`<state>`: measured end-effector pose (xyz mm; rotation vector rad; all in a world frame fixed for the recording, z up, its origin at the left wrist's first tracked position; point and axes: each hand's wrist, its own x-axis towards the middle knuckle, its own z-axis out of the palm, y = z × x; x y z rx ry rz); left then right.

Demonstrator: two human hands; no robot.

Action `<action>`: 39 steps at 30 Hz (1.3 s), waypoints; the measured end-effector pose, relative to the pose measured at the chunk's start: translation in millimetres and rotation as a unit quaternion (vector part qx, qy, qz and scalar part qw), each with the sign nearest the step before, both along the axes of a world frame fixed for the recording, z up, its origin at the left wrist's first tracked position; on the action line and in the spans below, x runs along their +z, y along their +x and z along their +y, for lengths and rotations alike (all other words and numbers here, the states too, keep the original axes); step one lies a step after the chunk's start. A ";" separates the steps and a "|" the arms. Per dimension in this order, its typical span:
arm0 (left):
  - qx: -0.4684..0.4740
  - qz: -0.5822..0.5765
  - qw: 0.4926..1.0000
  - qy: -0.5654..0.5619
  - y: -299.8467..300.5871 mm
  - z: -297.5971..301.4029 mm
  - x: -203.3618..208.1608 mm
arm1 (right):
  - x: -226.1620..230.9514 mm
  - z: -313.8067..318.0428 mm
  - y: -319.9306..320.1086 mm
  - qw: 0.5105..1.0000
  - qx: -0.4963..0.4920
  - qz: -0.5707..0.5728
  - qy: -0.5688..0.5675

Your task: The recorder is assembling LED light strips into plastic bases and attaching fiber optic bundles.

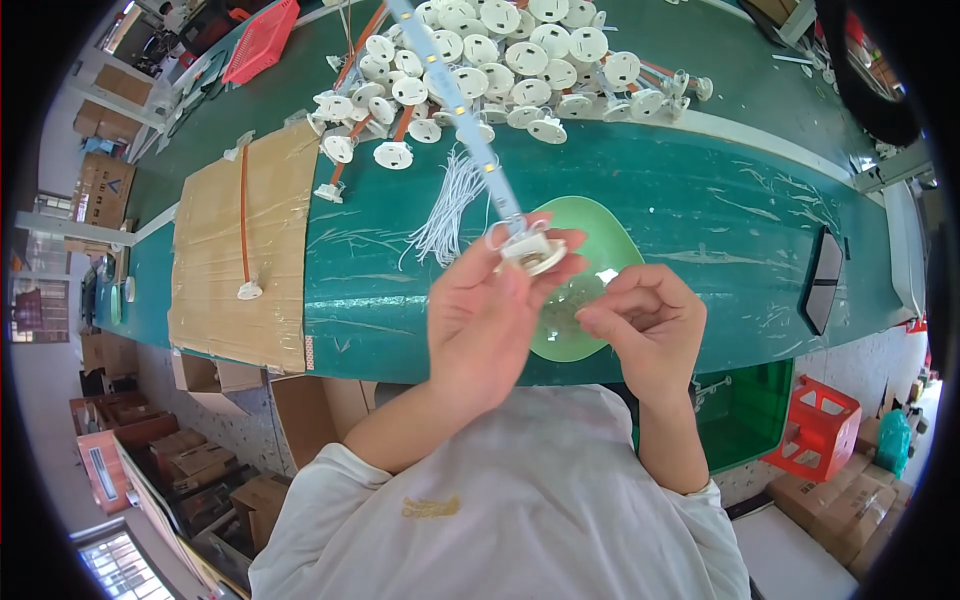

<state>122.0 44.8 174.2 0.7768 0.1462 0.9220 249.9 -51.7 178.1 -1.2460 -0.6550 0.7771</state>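
Observation:
My left hand (470, 330) is closed on a white round plastic end piece (540, 262), held above the table edge between thumb and fingers. From that piece a pale LED strip (458, 105) with small yellowish chips runs up and away. Just to the right, my right hand (655, 325) has thumb and index finger pressed together, the other fingers curled; whatever they may hold is too small to make out. Beneath and between both hands lies a light green oval bowl (600, 225), with small shiny clear bits (565, 305) in it.
White round end pieces (525, 60), several on orange strips, are piled at the back. White wires (448, 210) lie left of the bowl. A flattened cardboard sheet (210, 270) carries one orange strip (245, 215). A black folding stand (822, 280) lies right; a green crate (750, 415) is below.

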 end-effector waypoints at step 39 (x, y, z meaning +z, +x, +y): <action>-0.047 0.034 0.998 0.034 6.6 -16.1 17.6 | 2.5 21.0 -11.4 0.820 -0.176 -0.483 0.251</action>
